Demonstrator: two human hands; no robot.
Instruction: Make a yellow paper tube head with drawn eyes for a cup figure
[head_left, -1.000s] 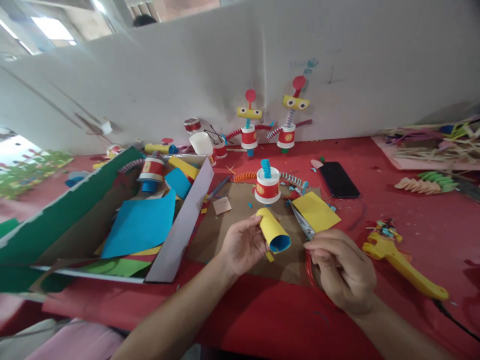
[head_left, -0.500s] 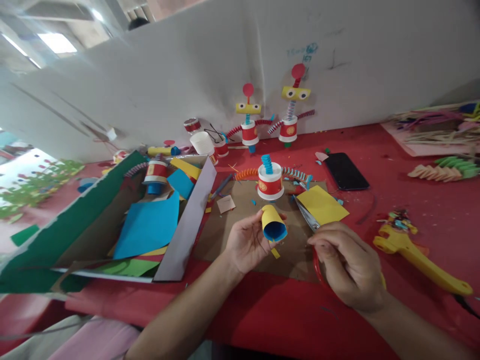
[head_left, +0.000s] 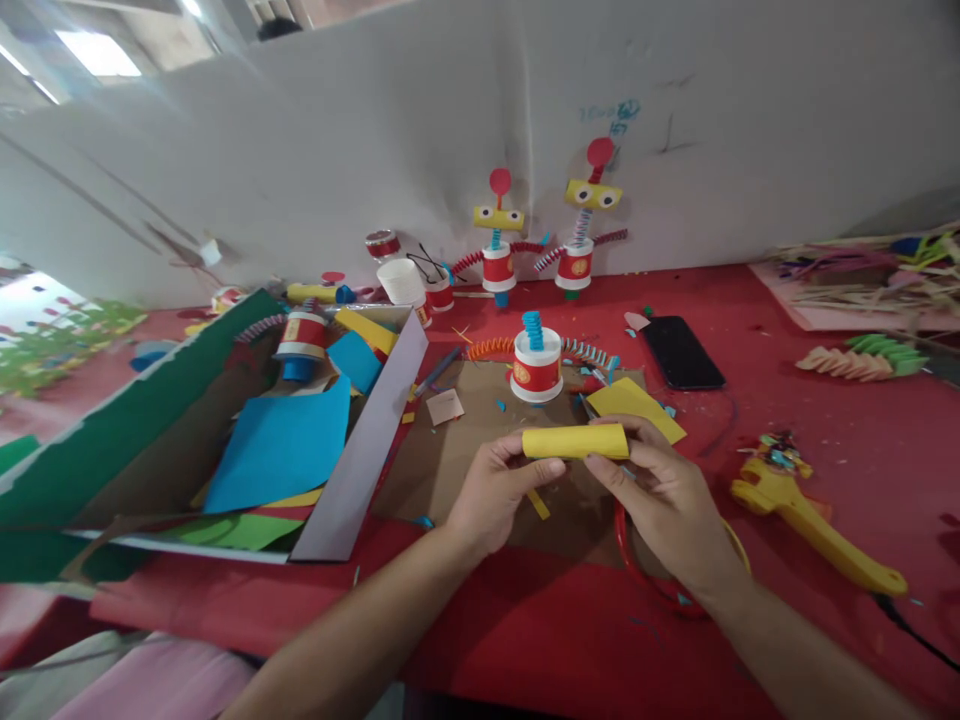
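Note:
A yellow paper tube (head_left: 576, 441) lies sideways between my two hands, above the brown cardboard (head_left: 442, 465). My left hand (head_left: 502, 490) is closed on its left end, the thumb along the lower edge. At the other end my right hand (head_left: 664, 490) grips it with thumb and fingers. Under the right hand rest scissors (head_left: 622, 530), red handle loop showing and blades mostly hidden. Just beyond the tube stands a red and white paper cup (head_left: 537, 375) with a blue folded-paper spring on top and orange and blue-white spring arms. A yellow paper sheet (head_left: 637, 408) is by my right fingers.
A box (head_left: 360, 450) of coloured paper stands on the left. Two finished cup figures (head_left: 498, 265) are against the grey wall. On the right are a black phone (head_left: 682, 352), a yellow glue gun (head_left: 817, 520) with a cord, and folded paper strips (head_left: 862, 358).
The tube has turned from facing its open end toward me to lying sideways. My right hand has let go of the scissors, now on the table, and taken the tube's right end.

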